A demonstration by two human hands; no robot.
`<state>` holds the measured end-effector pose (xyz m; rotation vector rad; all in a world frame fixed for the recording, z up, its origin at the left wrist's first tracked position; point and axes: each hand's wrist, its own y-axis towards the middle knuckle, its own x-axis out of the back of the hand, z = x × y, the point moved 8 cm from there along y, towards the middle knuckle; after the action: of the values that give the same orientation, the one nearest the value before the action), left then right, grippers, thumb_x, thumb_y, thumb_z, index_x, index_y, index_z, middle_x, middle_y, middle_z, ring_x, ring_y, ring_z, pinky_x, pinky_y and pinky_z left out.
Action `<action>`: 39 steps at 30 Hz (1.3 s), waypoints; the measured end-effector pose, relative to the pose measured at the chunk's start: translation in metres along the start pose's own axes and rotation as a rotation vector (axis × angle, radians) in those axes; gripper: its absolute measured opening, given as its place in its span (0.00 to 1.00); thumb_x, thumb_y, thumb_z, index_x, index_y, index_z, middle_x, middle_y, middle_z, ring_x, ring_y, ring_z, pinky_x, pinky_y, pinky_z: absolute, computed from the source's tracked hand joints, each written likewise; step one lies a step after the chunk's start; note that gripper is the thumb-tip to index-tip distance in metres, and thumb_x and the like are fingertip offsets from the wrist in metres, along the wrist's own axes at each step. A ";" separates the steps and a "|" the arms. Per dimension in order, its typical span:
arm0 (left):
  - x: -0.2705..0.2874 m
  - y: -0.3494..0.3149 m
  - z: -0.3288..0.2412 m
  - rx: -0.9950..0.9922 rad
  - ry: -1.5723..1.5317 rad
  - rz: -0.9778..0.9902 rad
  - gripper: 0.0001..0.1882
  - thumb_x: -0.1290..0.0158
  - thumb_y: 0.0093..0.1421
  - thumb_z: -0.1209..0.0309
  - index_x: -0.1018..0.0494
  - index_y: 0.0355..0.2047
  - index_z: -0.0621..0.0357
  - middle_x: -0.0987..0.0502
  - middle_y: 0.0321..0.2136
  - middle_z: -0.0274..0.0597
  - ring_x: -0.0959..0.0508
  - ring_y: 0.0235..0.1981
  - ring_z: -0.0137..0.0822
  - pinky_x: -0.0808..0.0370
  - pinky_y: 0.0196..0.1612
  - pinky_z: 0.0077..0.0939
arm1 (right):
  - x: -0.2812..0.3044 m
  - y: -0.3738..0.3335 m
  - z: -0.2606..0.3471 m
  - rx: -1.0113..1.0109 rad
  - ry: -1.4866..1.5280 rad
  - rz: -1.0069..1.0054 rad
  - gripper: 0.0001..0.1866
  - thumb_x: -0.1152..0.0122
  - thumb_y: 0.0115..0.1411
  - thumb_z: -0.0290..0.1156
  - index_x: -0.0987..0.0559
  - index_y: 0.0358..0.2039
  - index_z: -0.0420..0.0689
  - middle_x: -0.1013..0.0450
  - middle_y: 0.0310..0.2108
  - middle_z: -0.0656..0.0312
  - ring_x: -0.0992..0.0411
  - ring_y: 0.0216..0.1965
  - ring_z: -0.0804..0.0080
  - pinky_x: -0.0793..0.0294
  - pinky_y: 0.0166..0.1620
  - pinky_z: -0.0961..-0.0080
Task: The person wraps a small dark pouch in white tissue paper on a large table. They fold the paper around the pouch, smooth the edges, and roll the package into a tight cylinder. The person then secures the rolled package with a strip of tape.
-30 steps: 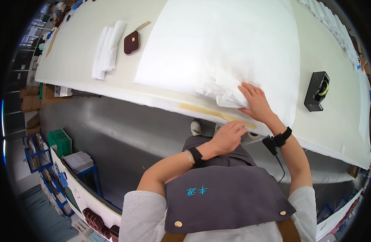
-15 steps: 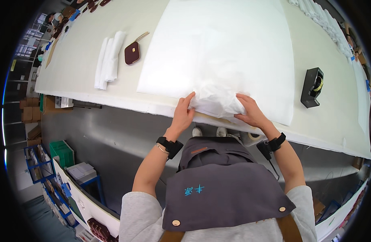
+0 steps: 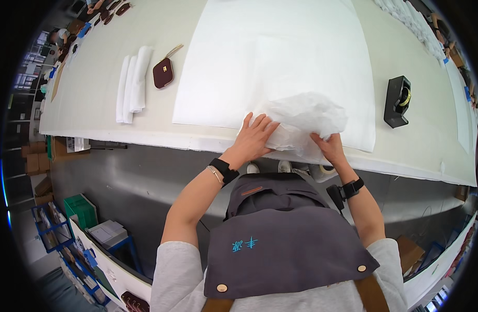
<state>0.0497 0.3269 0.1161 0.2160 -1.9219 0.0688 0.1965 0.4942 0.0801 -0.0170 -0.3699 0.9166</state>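
A crumpled bundle of thin white tissue paper (image 3: 306,114) lies at the near edge of the table, on top of large flat white sheets (image 3: 239,57). My left hand (image 3: 254,137) rests on the bundle's left side, its fingers stretched out and slightly apart. At the right side of the bundle, my right hand (image 3: 330,149) pinches the tissue between thumb and fingers. Whether anything is wrapped inside the paper is hidden. Left of the sheets lies a small dark red zip pouch (image 3: 163,73) with a wrist strap.
White paper rolls (image 3: 138,78) lie left of the pouch. A black tape dispenser (image 3: 397,102) stands on the right. More rolled white paper (image 3: 410,26) is piled at the far right. Dark red pouches (image 3: 114,10) and a person's hands appear at the far left. The table's front edge (image 3: 161,141) runs before me.
My left hand has moved right and onto the tissue. My right hand has turned to pinch the paper, and the bundle has shifted right and been lifted and folded over.
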 end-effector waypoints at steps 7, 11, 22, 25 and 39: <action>-0.005 -0.003 0.011 0.075 0.032 0.012 0.41 0.39 0.41 0.77 0.39 0.59 0.50 0.32 0.42 0.41 0.34 0.50 0.41 0.44 0.56 0.41 | 0.048 -0.025 -0.012 0.016 0.364 -0.530 0.12 0.37 0.56 0.24 0.23 0.40 0.34 0.25 0.41 0.57 0.29 0.42 0.74 0.31 0.46 0.77; -0.006 -0.003 0.009 0.079 0.042 0.006 0.40 0.39 0.41 0.78 0.37 0.58 0.50 0.32 0.42 0.40 0.33 0.49 0.40 0.44 0.55 0.40 | 0.046 -0.033 -0.009 0.241 -0.224 -0.517 0.09 0.38 0.55 0.24 0.23 0.36 0.35 0.25 0.37 0.55 0.28 0.40 0.63 0.31 0.47 0.71; -0.007 -0.008 0.014 0.058 0.000 0.014 0.38 0.39 0.42 0.76 0.37 0.57 0.50 0.33 0.42 0.40 0.34 0.49 0.41 0.44 0.55 0.40 | 0.056 -0.039 -0.025 0.278 -0.150 -0.547 0.18 0.38 0.54 0.22 0.27 0.45 0.34 0.26 0.43 0.56 0.28 0.46 0.65 0.32 0.51 0.71; -0.005 -0.009 0.014 0.061 0.000 0.027 0.38 0.39 0.42 0.76 0.37 0.57 0.49 0.33 0.42 0.40 0.34 0.49 0.41 0.44 0.55 0.40 | 0.052 -0.038 -0.031 0.319 -0.348 -0.507 0.19 0.39 0.54 0.23 0.28 0.46 0.36 0.27 0.43 0.55 0.28 0.44 0.60 0.30 0.48 0.69; -0.002 -0.010 0.016 0.047 0.023 0.067 0.38 0.40 0.43 0.78 0.37 0.57 0.48 0.33 0.42 0.41 0.34 0.49 0.42 0.44 0.55 0.40 | 0.000 -0.033 0.024 0.423 -0.869 -0.193 0.26 0.43 0.45 0.20 0.29 0.48 0.46 0.31 0.41 0.59 0.34 0.45 0.59 0.39 0.47 0.63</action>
<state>0.0374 0.3150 0.1083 0.1810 -1.9057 0.1608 0.2144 0.4710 0.1085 0.8132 -0.9529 0.7562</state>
